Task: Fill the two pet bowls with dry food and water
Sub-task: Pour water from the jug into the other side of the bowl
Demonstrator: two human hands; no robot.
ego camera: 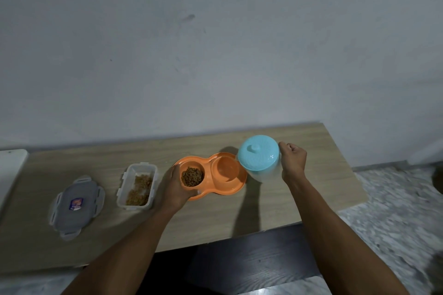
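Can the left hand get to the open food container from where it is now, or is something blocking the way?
Probably yes. The left hand holds the orange double bowl right beside the open food container, with only bare table between them. It would have to let go of the bowl first.

Brightness: dim, flat, grey-blue cast over the wall (215, 43).
Light source: outside the picture; which side cannot be told for sure.
Shadows: a long dark band falls toward the viewer from under the jug (260, 160), just beside the right hand (293, 159); softer shade beneath the left hand (176, 187).
Glare: small highlights on the jug lid.
Blur: floor right of the right hand is smeared.
Distortion: table edges bow.
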